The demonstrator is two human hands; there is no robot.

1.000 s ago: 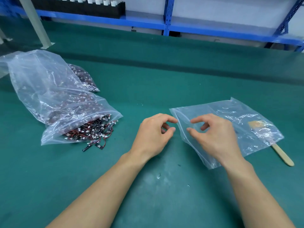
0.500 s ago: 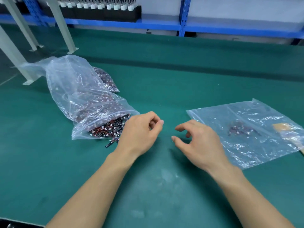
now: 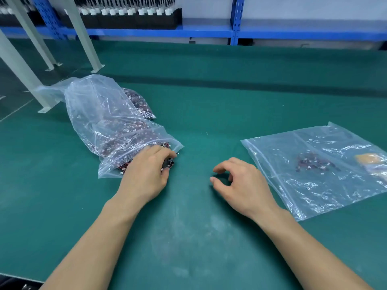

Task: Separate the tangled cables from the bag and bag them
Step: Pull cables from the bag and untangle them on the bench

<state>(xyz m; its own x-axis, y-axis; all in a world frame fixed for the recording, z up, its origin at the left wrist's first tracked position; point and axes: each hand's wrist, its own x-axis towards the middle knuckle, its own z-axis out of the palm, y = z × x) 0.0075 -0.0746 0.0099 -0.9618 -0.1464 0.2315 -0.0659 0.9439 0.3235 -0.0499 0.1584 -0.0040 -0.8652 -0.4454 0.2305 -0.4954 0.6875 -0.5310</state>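
Observation:
A big clear plastic bag (image 3: 100,114) lies at the left on the green mat, full of tangled red and black cables (image 3: 123,132) with white plugs. My left hand (image 3: 146,172) rests at its mouth, fingers closed on a small clump of cables (image 3: 168,163) that spills out there. A flat clear zip bag (image 3: 314,170) lies at the right with a few cables (image 3: 312,163) inside. My right hand (image 3: 240,183) hovers just left of the zip bag, fingers curled apart, holding nothing.
A smaller packed bag of cables (image 3: 139,103) lies behind the big one. A wooden stick with a label (image 3: 370,161) shows under the zip bag's right side. Grey frame legs (image 3: 25,70) stand at the back left; blue shelving (image 3: 236,28) runs along the back.
My left hand moved left from the zip bag to the big bag's mouth and closed on cables. My right hand let go of the zip bag and drifted left. The view swung left.

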